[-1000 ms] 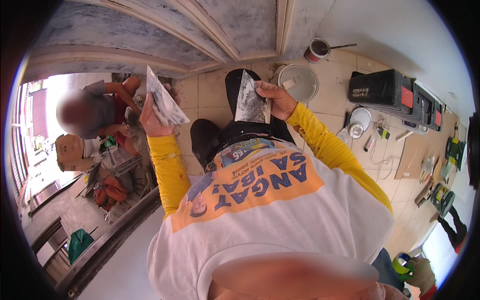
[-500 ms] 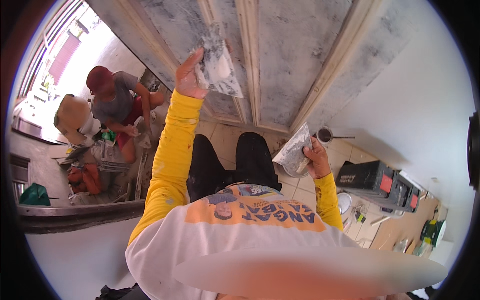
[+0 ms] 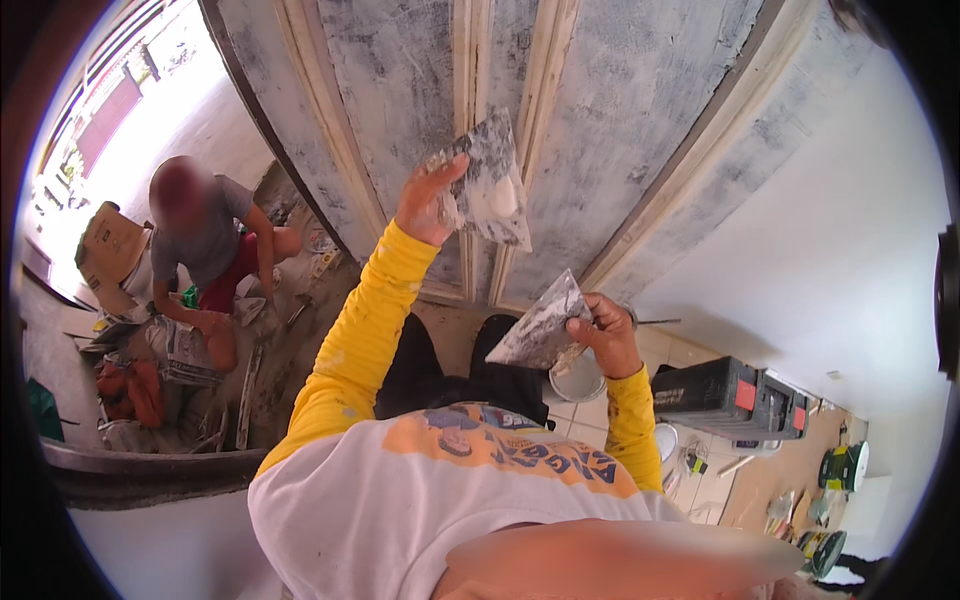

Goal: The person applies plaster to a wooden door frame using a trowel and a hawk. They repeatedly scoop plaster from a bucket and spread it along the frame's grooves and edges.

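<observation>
My left hand [image 3: 430, 198] is raised in front of the door and grips a flat, thin putty plate [image 3: 492, 185], its thumb on the face. Grey smears and a lump of white putty cover that plate. Lower and to the right, my right hand [image 3: 608, 338] is closed on a flat putty scraper [image 3: 541, 325], whose pale blade is crusted with putty and points left. The two tools are apart. Behind them stands a panelled door [image 3: 640, 110], patchy with grey and white filler between bare wood mouldings.
A round container [image 3: 578, 378] stands on the tiles below my right hand. Black tool boxes [image 3: 705, 392] lie along the white wall. At left, beyond a dark sill [image 3: 150, 470], a person [image 3: 205, 225] crouches by a cardboard box [image 3: 108, 255] and sacks.
My left hand with the putty plate has come down and right. My right hand has moved left and slightly down with the scraper, bringing the tools closer. The whole view has shifted.
</observation>
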Available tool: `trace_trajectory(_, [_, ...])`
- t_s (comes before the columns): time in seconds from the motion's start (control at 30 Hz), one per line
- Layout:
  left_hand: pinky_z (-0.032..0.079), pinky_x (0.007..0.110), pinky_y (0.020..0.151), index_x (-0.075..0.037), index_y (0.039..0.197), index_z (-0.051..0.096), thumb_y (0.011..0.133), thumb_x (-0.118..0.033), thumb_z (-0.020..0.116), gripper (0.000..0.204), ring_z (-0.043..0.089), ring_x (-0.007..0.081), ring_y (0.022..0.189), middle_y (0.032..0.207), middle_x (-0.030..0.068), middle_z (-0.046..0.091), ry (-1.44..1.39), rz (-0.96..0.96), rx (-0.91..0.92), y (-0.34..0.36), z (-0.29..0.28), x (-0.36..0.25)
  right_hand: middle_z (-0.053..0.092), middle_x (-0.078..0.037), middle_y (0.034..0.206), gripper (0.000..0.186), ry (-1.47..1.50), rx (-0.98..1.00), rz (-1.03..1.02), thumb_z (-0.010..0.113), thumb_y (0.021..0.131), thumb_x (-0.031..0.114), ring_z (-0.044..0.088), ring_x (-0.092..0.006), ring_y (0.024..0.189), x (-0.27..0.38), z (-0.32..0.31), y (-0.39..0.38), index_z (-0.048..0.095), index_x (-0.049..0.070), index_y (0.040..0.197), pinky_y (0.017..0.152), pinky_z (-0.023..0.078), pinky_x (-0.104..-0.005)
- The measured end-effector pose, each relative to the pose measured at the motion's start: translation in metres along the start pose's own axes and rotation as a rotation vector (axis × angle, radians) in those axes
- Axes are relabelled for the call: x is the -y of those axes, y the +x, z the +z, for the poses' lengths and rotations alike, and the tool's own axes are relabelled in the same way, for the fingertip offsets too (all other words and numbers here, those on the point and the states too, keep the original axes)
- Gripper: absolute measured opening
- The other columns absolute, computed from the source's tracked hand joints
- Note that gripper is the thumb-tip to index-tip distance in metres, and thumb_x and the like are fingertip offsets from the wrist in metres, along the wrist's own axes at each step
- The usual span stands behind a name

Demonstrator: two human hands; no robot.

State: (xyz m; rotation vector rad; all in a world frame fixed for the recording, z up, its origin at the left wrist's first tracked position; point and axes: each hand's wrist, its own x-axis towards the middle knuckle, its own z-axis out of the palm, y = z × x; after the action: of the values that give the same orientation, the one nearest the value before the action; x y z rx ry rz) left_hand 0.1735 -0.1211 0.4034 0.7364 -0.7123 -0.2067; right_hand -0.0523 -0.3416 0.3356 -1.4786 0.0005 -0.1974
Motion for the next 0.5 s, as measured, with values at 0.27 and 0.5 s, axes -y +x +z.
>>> trace_trajectory(0.27, [0.05,0.037,0.093,0.0,0.111,0.065,0.087,-0.01,0.065,0.026,0.064,0.0238,0.106,0.112,0.0104,0.067,-0.296,-0.324,0.017,0.007,-0.018,0.002,0.06,0.001,0.092,0.023,-0.374,0.045,-0.065,0.064,0.089,0.009,0.051,-0.0058,0.083,0.037,0.033,0.016,0.059,0.002,0.11,0.074,0.043,-0.0228])
trace_trajectory(0.5, [0.052,0.031,0.087,-0.002,0.106,0.067,0.087,-0.011,0.069,0.022,0.066,0.0185,0.097,0.108,0.0069,0.068,-0.208,-0.149,0.048,-0.003,-0.019,0.006,0.059,-0.002,0.071,0.02,-0.629,-0.221,-0.171,0.068,0.089,0.018,0.049,-0.0049,0.067,0.089,0.08,0.021,0.066,0.0,0.098,0.059,0.042,-0.024])
